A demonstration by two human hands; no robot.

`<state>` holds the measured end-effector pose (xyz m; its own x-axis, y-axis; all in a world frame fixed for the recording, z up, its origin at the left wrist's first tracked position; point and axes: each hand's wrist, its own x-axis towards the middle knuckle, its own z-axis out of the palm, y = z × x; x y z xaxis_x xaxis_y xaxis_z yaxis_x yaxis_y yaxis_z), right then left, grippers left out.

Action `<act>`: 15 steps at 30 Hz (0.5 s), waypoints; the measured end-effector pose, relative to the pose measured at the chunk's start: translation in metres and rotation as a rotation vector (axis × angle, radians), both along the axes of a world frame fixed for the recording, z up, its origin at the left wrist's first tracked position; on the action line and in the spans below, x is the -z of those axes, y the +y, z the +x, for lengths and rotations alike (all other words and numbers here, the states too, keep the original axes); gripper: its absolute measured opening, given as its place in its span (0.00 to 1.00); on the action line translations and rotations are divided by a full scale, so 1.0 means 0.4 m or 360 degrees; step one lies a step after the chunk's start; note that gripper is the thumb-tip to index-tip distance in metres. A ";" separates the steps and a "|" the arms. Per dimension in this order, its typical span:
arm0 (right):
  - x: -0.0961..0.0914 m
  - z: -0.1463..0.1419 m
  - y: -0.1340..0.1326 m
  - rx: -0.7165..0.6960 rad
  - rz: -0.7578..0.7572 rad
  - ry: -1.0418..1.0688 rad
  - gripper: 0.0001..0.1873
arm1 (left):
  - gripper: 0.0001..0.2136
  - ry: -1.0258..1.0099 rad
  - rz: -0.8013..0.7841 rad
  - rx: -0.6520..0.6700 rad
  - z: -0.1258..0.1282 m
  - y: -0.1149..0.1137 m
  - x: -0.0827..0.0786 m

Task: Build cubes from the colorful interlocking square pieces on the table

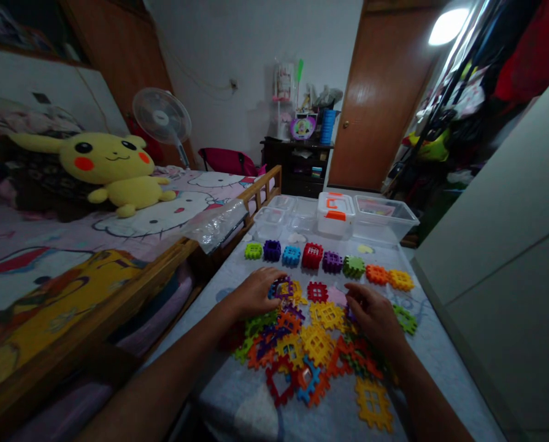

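A heap of flat waffle-style plastic tiles [318,347] in yellow, orange, red, purple and green lies on the table [256,405]. My left hand [256,291] rests at the heap's far left, its fingers curled round a purple tile [281,287]. At the heap's right side my right hand [373,313] lies with fingers bent onto the tiles; what it grips is hidden. Beyond both hands stands a row of built cubes [329,261], from green on the left to yellow on the right.
Clear plastic boxes [384,218] and a white case with orange latches [335,213] stand at the table's far end. A bed with a wooden rail [173,258] and a yellow plush toy [113,169] runs along the left. A grey cabinet [508,258] borders the right.
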<state>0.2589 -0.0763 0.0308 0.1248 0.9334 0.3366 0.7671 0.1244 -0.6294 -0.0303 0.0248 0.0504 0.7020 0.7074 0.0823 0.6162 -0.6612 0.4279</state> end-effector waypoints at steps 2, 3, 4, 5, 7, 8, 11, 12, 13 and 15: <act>0.009 0.002 0.002 -0.0015 -0.0015 -0.0030 0.16 | 0.26 -0.0029 -0.0023 0.0008 0.007 -0.009 -0.003; 0.013 0.004 0.003 -0.0026 -0.0020 -0.0037 0.16 | 0.26 -0.0048 -0.0034 0.0022 0.012 -0.014 -0.005; 0.016 0.005 0.005 -0.0038 -0.0025 -0.0038 0.16 | 0.26 -0.0068 -0.0044 0.0043 0.018 -0.021 -0.006; 0.019 0.006 0.006 -0.0052 -0.0032 -0.0037 0.16 | 0.27 -0.0089 -0.0053 0.0073 0.026 -0.027 -0.008; 0.022 0.007 0.007 -0.0065 -0.0047 -0.0037 0.16 | 0.27 -0.0129 -0.0067 0.0144 0.046 -0.042 -0.013; 0.022 0.008 0.007 -0.0069 -0.0053 -0.0042 0.16 | 0.27 -0.0151 -0.0072 0.0183 0.058 -0.049 -0.015; 0.018 0.004 0.000 -0.0132 -0.0064 -0.0037 0.17 | 0.28 -0.0199 -0.0092 0.0274 0.100 -0.073 -0.019; 0.017 0.001 -0.003 -0.0181 -0.0074 -0.0011 0.19 | 0.28 -0.0202 -0.0093 0.0289 0.115 -0.080 -0.018; 0.015 -0.003 -0.008 -0.0243 -0.0091 0.0024 0.22 | 0.28 -0.0204 -0.0089 0.0296 0.129 -0.086 -0.015; 0.012 -0.013 -0.016 -0.0353 -0.0146 0.0090 0.31 | 0.29 -0.0217 -0.0067 0.0301 0.157 -0.096 -0.005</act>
